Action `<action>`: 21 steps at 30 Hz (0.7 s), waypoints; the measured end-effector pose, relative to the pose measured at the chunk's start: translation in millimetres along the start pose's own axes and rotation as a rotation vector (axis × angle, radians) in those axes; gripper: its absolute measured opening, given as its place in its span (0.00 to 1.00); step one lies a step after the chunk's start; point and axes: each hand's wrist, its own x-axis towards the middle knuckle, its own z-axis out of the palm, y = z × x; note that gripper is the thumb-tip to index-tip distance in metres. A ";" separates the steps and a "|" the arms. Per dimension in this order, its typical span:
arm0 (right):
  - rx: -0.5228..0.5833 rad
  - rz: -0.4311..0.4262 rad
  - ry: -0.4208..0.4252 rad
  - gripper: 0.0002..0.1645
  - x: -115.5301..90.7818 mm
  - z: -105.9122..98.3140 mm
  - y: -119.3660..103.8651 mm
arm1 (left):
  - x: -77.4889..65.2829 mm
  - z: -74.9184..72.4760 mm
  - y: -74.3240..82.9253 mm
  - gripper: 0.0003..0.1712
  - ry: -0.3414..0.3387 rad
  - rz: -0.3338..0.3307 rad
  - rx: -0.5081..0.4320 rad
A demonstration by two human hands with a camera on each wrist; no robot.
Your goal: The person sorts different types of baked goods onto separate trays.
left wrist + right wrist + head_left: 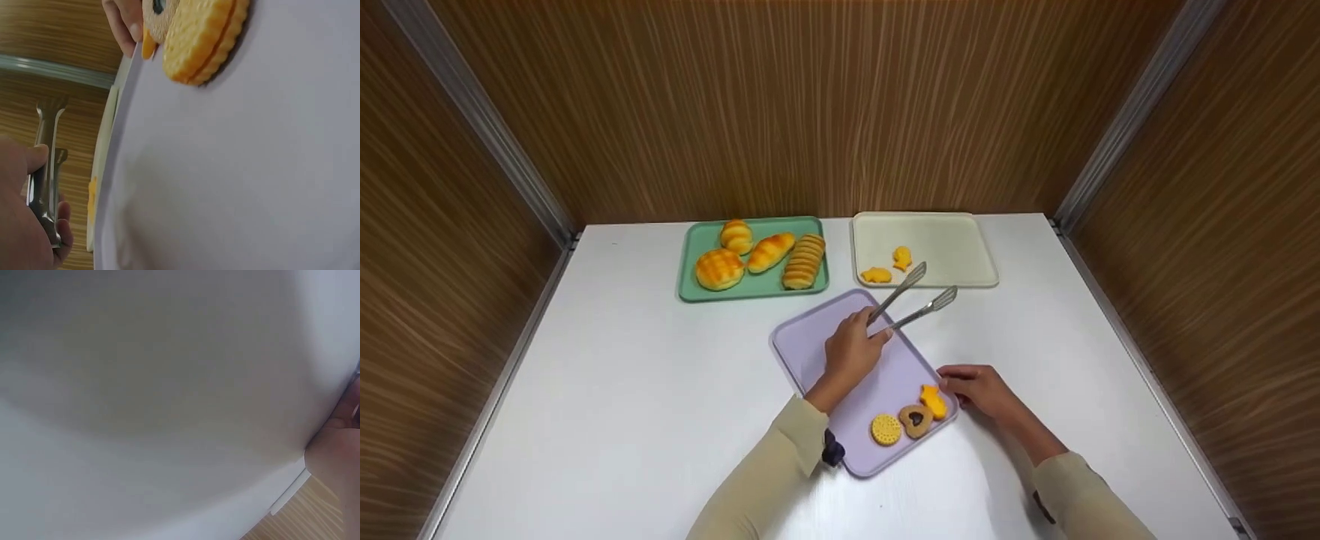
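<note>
1. Sleeve (765, 480) ends at left hand (855, 349), gripping tongs (911, 301) — tips spread.
2. Right hand (979, 390) holds purple tray (896, 379); three cookies (886, 430) lie leftward.
3. Likely transferring cookies — next calls for closing on yellow cookie (876, 275), cream tray (945, 247), beyond left hand.

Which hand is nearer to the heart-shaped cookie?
Right. The right hand is at the edge of the purple tray, just right of the heart-shaped cookie; the left hand, gripping the tongs, is farther off, forward and left.
</note>
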 end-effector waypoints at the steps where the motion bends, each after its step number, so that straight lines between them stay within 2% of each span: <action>1: -0.004 -0.001 0.001 0.22 -0.4 -0.2 0.1 | -4.2 -1.8 -0.1 0.26 -0.008 0.004 -0.007; 6: -0.015 -0.017 0.002 0.22 -2.4 -1.4 0.7 | -25.7 -12.9 -4.2 0.25 -0.023 0.030 -0.009; 14: -0.023 -0.007 0.009 0.19 0.4 0.9 1.9 | -59.5 -42.6 -19.4 0.26 -0.029 0.083 0.018; 21: -0.022 -0.025 0.014 0.20 0.0 1.0 3.7 | -83.7 -62.8 -32.4 0.28 -0.050 0.087 0.044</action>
